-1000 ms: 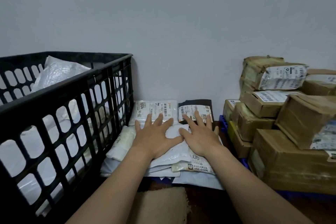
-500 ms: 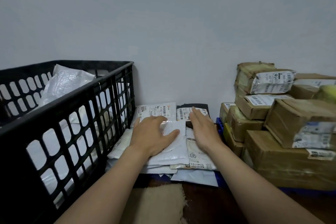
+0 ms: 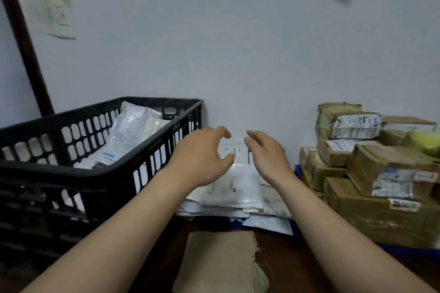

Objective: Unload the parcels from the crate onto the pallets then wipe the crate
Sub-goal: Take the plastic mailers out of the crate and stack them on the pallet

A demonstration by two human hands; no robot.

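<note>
Wall [image 3: 238, 54] behind loosely curled hands [image 3: 202, 157]

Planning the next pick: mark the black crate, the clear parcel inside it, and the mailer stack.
black crate [image 3: 47, 170], head view, near rim
clear parcel [image 3: 133, 131], head view, middle of wrap
mailer stack [image 3: 235, 188], head view, top white mailer

Wall poster [image 3: 51, 5] beside dark post [image 3: 26, 50]
</note>
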